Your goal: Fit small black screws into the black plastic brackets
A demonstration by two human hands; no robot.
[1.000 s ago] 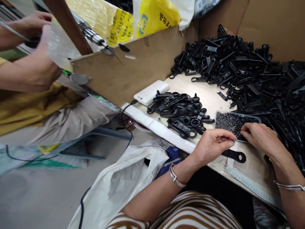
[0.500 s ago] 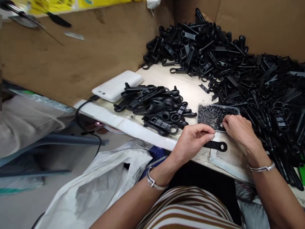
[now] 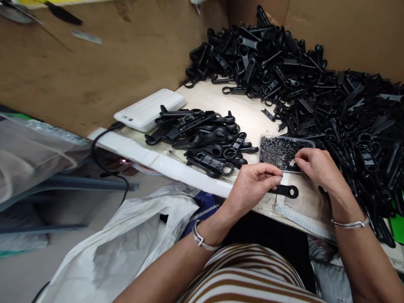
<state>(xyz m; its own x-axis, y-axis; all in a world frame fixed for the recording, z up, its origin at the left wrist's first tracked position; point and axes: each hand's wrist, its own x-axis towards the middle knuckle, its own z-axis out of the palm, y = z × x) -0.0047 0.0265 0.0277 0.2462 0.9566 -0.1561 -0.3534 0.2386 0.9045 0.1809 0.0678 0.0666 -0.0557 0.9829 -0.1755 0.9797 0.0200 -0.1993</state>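
My left hand (image 3: 252, 189) is closed in a pinch, thumb against forefinger, with a tiny dark piece that looks like a screw at the fingertips. Just under it a black plastic handle-shaped part (image 3: 288, 191) with a ring end lies on the table's front edge, its other end hidden by the hand. A shallow clear box (image 3: 274, 150) full of tiny black and silvery screws stands behind. My right hand (image 3: 318, 166) reaches over the box's right front corner, thumb and forefinger pressed together among the screws; whatever they grip is too small to make out.
A large heap of black plastic parts (image 3: 303, 88) fills the back and right. Left of the box lies a smaller pile of similar parts (image 3: 205, 139). Beside it is a white power bank (image 3: 150, 110) with a black cable (image 3: 97, 145). Cardboard walls (image 3: 94, 75) border the table.
The view has shifted slightly, so things sit a little farther left and higher. Both hands keep nearly the same pose, left pinching above the part, right at the box.
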